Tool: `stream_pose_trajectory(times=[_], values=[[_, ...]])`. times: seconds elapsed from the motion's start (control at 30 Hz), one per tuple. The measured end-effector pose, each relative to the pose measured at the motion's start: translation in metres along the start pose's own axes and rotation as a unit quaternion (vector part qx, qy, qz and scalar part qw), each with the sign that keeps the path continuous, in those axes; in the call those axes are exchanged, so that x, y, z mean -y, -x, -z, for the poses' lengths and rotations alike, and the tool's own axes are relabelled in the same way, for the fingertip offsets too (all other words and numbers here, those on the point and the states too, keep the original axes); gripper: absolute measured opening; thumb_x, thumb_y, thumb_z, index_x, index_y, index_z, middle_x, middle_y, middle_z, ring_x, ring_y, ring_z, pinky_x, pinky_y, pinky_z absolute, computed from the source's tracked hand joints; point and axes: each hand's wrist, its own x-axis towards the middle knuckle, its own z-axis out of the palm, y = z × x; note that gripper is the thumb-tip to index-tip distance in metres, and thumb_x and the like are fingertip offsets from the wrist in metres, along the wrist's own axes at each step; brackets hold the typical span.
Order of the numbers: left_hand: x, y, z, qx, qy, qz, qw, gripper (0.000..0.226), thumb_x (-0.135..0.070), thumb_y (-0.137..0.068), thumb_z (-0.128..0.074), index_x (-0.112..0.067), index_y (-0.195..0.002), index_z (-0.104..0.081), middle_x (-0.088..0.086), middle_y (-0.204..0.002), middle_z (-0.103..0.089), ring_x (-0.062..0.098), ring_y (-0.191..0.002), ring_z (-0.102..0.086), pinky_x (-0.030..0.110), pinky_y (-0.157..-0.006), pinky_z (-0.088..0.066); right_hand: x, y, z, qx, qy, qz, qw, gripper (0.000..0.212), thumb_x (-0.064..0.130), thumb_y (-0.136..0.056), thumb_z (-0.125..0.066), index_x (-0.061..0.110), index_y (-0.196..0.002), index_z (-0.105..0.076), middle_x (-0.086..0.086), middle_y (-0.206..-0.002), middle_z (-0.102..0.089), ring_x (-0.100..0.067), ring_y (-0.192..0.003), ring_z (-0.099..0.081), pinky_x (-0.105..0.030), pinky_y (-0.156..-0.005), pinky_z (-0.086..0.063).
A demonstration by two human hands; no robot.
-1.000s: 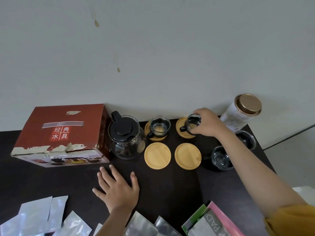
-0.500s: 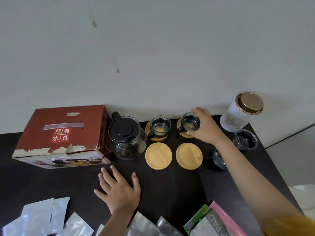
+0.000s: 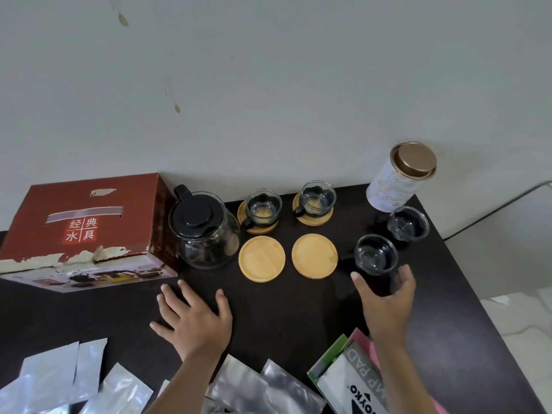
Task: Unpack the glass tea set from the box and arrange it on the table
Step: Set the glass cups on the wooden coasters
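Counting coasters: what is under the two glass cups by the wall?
Each back cup stands on a bamboo coaster; each coaster's middle shows only through the glass.

Pale grey-white wall (image 3: 298,85) behind, marked with a few brownish drips (image 3: 176,108). Dark table (image 3: 298,309) pushed against it. Soft, even light. Pale floor (image 3: 507,240) at right.
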Motion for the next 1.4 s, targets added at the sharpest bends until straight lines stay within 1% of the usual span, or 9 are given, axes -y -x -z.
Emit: stream_pose_trajectory(times=[0.2, 0.43, 0.57, 0.67, 0.93, 1.13, 1.27, 1.33, 1.4], values=[[0.000, 0.000, 0.000, 0.009, 0.002, 0.007, 1.000, 0.083, -0.058, -0.082, -0.030, -0.003, -0.144, -0.027, 0.025, -0.151, -0.020, 0.039, -0.140, -0.014, 0.069, -0.105, -0.015, -0.005, -0.016, -0.020, -0.018, -0.032, 0.010, 0.999, 0.097, 0.024, -0.065, -0.087, 0.022, -0.144, -0.032, 0.003, -0.145, -0.041, -0.014, -0.135, -0.039, -0.040, -0.113, -0.034], [0.000, 0.000, -0.001, 0.012, 0.005, 0.007, 1.000, 0.083, -0.058, -0.081, -0.030, -0.002, -0.143, -0.029, 0.026, -0.150, -0.022, 0.040, -0.140, -0.016, 0.070, -0.104, -0.016, 0.002, -0.014, -0.028, -0.071, -0.080, 0.029, 0.994, 0.075, 0.025, -0.065, -0.087, 0.021, -0.130, -0.049, 0.005, -0.127, -0.055, -0.012, -0.118, -0.054, -0.039, -0.104, -0.045], [-0.001, -0.001, -0.001, 0.010, 0.008, 0.005, 1.000, 0.083, -0.057, -0.080, -0.031, -0.001, -0.142, -0.031, 0.026, -0.150, -0.023, 0.041, -0.139, -0.018, 0.071, -0.103, -0.017, 0.012, 0.006, -0.045, -0.012, -0.103, 0.061, 0.993, 0.077, 0.021, -0.062, -0.089, 0.022, -0.129, -0.050, 0.008, -0.125, -0.057, -0.007, -0.117, -0.056, -0.034, -0.105, -0.045], [0.000, 0.000, -0.001, 0.012, 0.004, 0.006, 1.000, 0.083, -0.057, -0.081, -0.032, -0.002, -0.142, -0.031, 0.026, -0.150, -0.023, 0.041, -0.139, -0.018, 0.070, -0.103, -0.017, 0.015, 0.025, -0.070, 0.061, -0.073, 0.101, 0.990, 0.073, 0.025, -0.059, -0.090, 0.027, -0.123, -0.053, 0.010, -0.122, -0.054, -0.007, -0.113, -0.056, -0.025, -0.096, -0.046], [-0.001, 0.000, 0.002, 0.024, 0.001, 0.009, 1.000, 0.085, -0.060, -0.081, -0.024, -0.004, -0.145, -0.025, 0.022, -0.153, -0.018, 0.036, -0.143, -0.011, 0.065, -0.108, -0.015, 0.020, 0.055, -0.118, 0.163, 0.026, 0.181, 0.969, 0.079, 0.041, -0.061, -0.087, 0.018, -0.129, -0.052, 0.010, -0.121, -0.055, -0.007, -0.118, -0.050, -0.037, -0.100, -0.047], [-0.001, 0.000, 0.003, 0.018, 0.007, 0.008, 1.000, 0.087, -0.061, -0.080, -0.021, -0.003, -0.146, -0.023, 0.022, -0.155, -0.012, 0.035, -0.145, -0.006, 0.063, -0.109, -0.015, 0.020, 0.059, -0.127, 0.186, 0.063, 0.205, 0.959, 0.088, 0.035, -0.062, -0.088, 0.012, -0.136, -0.046, 0.002, -0.130, -0.052, -0.010, -0.125, -0.044, -0.035, -0.108, -0.039], [0.001, -0.001, 0.001, 0.024, -0.002, 0.010, 1.000, 0.088, -0.061, -0.081, -0.023, -0.002, -0.148, -0.016, 0.023, -0.156, -0.006, 0.035, -0.145, -0.002, 0.063, -0.109, -0.015, 0.020, 0.057, -0.117, 0.219, 0.059, 0.197, 0.954, 0.103, 0.049, -0.061, -0.084, 0.014, -0.146, -0.034, 0.005, -0.144, -0.040, -0.007, -0.137, -0.032, -0.024, -0.112, -0.030], [0.000, -0.001, 0.001, 0.028, -0.006, 0.011, 1.000, 0.089, -0.060, -0.082, -0.023, -0.001, -0.148, -0.014, 0.024, -0.156, -0.003, 0.036, -0.145, -0.001, 0.063, -0.109, -0.016, 0.021, 0.052, -0.106, 0.204, 0.044, 0.191, 0.959, 0.099, 0.051, -0.065, -0.080, 0.016, -0.146, -0.035, 0.011, -0.143, -0.039, 0.000, -0.135, -0.031, -0.010, -0.107, -0.026], [0.000, -0.001, 0.001, 0.032, -0.008, 0.010, 0.999, 0.090, -0.060, -0.082, -0.021, 0.001, -0.148, -0.013, 0.025, -0.156, -0.003, 0.037, -0.145, -0.002, 0.063, -0.109, -0.016, 0.019, 0.039, -0.093, 0.149, 0.034, 0.182, 0.971, 0.086, 0.041, -0.072, -0.078, 0.014, -0.144, -0.039, 0.012, -0.138, -0.041, 0.002, -0.129, -0.034, -0.001, -0.101, -0.024]])
